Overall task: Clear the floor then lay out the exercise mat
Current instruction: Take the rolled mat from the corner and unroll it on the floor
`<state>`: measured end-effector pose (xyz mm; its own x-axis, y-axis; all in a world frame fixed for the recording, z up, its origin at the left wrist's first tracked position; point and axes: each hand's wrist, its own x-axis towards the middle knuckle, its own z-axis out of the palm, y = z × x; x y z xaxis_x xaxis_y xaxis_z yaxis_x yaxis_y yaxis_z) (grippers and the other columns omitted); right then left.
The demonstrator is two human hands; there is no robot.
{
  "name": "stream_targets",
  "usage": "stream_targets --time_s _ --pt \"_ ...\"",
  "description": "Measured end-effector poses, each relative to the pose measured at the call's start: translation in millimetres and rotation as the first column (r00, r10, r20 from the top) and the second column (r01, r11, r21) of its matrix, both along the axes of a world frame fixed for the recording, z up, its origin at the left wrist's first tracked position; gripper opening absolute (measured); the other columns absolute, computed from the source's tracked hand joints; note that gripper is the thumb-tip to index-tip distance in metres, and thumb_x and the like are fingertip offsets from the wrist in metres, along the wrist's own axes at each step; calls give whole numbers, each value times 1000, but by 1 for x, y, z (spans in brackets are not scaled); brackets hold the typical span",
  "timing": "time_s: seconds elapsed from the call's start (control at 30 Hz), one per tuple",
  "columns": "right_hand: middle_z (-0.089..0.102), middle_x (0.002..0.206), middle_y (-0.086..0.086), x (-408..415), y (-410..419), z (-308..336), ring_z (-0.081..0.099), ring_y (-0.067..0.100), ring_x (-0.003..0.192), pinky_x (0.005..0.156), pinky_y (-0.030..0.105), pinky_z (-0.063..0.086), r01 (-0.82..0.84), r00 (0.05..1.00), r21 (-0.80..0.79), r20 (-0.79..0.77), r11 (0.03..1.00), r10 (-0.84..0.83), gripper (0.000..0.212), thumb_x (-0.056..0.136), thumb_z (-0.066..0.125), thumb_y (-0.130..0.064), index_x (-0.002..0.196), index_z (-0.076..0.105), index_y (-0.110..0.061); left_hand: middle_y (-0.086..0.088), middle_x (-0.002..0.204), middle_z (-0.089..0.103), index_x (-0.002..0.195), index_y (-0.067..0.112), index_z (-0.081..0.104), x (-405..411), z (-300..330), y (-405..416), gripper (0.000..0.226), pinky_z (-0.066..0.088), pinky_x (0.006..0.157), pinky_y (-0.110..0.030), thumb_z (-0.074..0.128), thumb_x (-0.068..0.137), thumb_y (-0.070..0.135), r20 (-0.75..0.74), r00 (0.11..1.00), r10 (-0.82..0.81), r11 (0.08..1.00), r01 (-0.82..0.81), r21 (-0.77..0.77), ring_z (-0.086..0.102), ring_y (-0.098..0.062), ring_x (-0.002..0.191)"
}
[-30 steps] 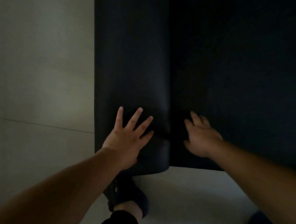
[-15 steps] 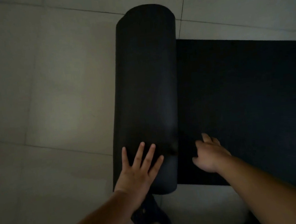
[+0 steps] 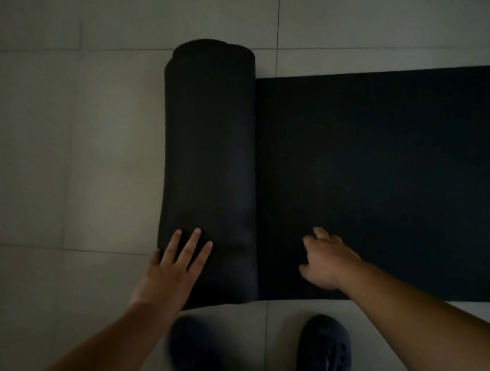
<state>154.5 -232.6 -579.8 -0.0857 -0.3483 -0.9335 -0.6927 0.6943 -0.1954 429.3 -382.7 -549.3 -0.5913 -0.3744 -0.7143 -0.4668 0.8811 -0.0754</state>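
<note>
Exercise mat (image 3: 388,176) lies half unrolled on pale floor tiles (image 3: 54,163), flat part stretching right, rolled part (image 3: 214,164) at its left. Left hand (image 3: 174,271) rests flat, fingers spread, on the roll's near end; right hand (image 3: 325,260) presses the flat part, fingers loosely bent, gripping nothing. Dark shoes (image 3: 325,355) stand just near the mat's near edge
</note>
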Motion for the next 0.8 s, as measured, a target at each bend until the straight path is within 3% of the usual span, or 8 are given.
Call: stream_targets --time_s 0.13,0.23,0.33,0.37,0.43,0.57,0.67,0.8 --pt "-4 165 3 5 -10 -14 17 34 146 107 46 40 29 999 -17 13 999 -29 75 89 61 -37 151 22 -21 -2 157 -31 131 32 -42 11 -6 -18 110 23 117 -45 59 87 23 73 997 9 1000 -11 19 -15 -34 148" --pt "-18 163 0 25 -30 -42 3 34 150 112 50 36 43 998 -26 -44 999 -44 90 88 63 -33 155 5 -27 -5 158 -29 139 31 -35 20 -21 -30 112 15 120 -44 63 85 33 137 990 -22 999 16 47 -17 -34 148" --pt "-28 161 2 55 -49 -76 -14 35 150 118 56 22 -1 994 -79 -105 997 -7 103 85 66 -38 155 -8 -29 -15 161 6 151 19 21 16 -28 -30 98 11 119 -57 61 72 61 95 995 -41 998 36 51 -1 -38 149" --pt "-30 160 2 64 -54 -86 -17 36 149 118 59 19 7 992 -78 -126 997 -17 106 83 67 -40 154 -11 -30 -17 156 26 140 15 45 10 -28 -29 92 19 116 -60 59 66 67 20 999 -28 999 27 19 13 -40 147" --pt "-35 158 3 82 -59 -104 -25 37 146 115 66 16 69 982 -43 -171 997 -75 112 81 69 -45 153 -15 -29 -14 144 46 117 13 64 -8 -32 -24 75 30 111 -61 60 63 65 -189 982 -27 1000 29 7 31 -39 142" --pt "-43 153 7 102 -53 -125 -36 42 140 110 75 9 94 963 -77 -246 993 -111 111 83 57 -54 150 -25 -23 -11 155 32 138 14 46 -85 -56 -8 62 6 119 -57 52 84 43 -418 883 -215 964 261 54 12 -34 148" --pt "-46 151 6 103 -53 -131 -41 41 137 108 76 2 117 960 -64 -248 991 -130 113 84 59 -51 149 -28 -23 -9 161 14 149 12 26 -135 -78 -8 61 -7 118 -51 40 93 34 -263 902 -343 915 384 123 -5 -30 150" --pt "-48 149 9 102 -58 -132 -41 44 136 106 79 1 108 962 -23 -250 994 -110 118 80 66 -37 148 -29 -21 -13 162 11 151 13 21 -140 -99 -29 61 -8 121 -50 31 97 39 -29 862 -507 861 507 27 -4 -33 150"
